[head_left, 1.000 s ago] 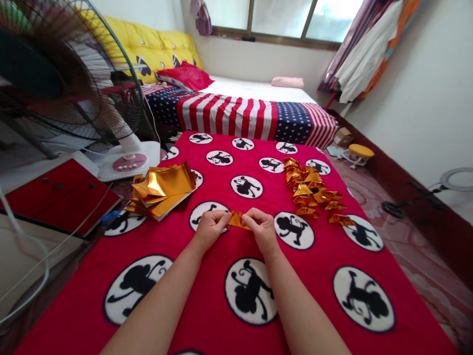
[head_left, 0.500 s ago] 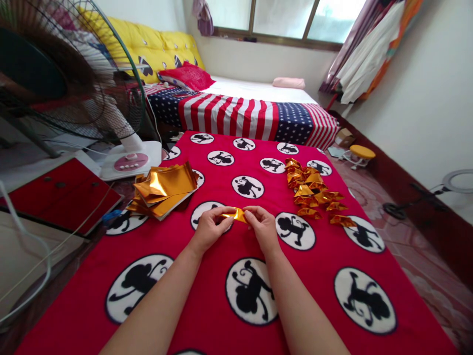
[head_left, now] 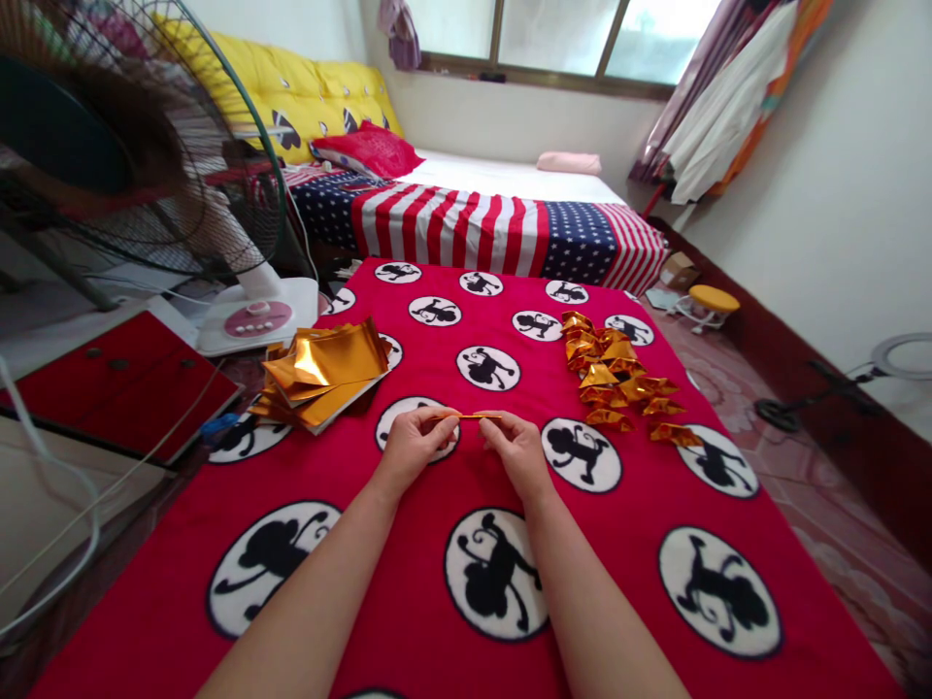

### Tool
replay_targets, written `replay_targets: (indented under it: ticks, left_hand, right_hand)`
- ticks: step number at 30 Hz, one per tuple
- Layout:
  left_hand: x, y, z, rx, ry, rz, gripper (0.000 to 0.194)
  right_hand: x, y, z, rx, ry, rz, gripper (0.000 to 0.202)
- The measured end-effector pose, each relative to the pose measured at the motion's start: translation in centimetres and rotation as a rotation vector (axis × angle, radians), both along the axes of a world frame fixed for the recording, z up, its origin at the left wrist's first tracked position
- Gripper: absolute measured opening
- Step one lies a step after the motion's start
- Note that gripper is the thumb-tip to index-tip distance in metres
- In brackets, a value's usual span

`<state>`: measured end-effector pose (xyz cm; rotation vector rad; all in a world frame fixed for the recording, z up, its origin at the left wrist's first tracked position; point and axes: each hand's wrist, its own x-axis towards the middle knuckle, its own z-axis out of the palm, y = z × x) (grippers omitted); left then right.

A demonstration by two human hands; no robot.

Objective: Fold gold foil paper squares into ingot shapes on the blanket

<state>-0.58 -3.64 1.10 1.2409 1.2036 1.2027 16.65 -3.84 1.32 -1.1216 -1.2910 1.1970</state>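
The left hand (head_left: 415, 447) and right hand (head_left: 518, 449) pinch opposite ends of a folded gold foil strip (head_left: 470, 416), each grip closed narrowly on it; the strip hangs just above the red blanket (head_left: 655, 505), seen edge-on, its long axis running left to right between the hands, both equally near. A stack of gold foil sheets (head_left: 324, 374) lies to the left; a cluster of folded gold pieces (head_left: 618, 379) lies to the right, well apart.

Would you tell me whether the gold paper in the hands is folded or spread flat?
Folded. The gold paper shows only as a thin edge-on strip pinched between the left hand and right hand.
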Motion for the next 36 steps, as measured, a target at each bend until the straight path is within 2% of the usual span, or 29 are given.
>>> replay_targets:
  ticks: [17,21,24,29,32,36]
  left_hand:
    - [-0.08,-0.05,-0.11,-0.006,-0.051,-0.045,0.035]
    - [-0.13,-0.09,0.11,0.001,-0.031,-0.032,0.027]
    - [-0.15,-0.11,0.17,0.011,-0.003,-0.013,0.028]
    - [-0.04,-0.23,-0.02,0.063,0.117,-0.014,0.031]
    - [0.05,-0.36,0.00,0.149,0.264,-0.014,0.030]
    - [0.20,-0.48,0.10,0.246,0.454,0.050,0.028]
  right_hand:
    - [-0.09,-0.15,-0.26,-0.024,-0.007,-0.006,0.030]
    - [-0.34,-0.28,-0.38,0.015,-0.038,-0.008,0.026]
    - [-0.56,-0.40,-0.52,0.060,-0.036,-0.007,0.024]
    - [-0.59,-0.49,-0.60,0.089,-0.120,-0.042,0.023]
    - [-0.53,-0.45,-0.66,0.088,-0.203,-0.093,0.019]
    - [-0.56,-0.37,-0.83,0.087,-0.245,-0.146,0.020]
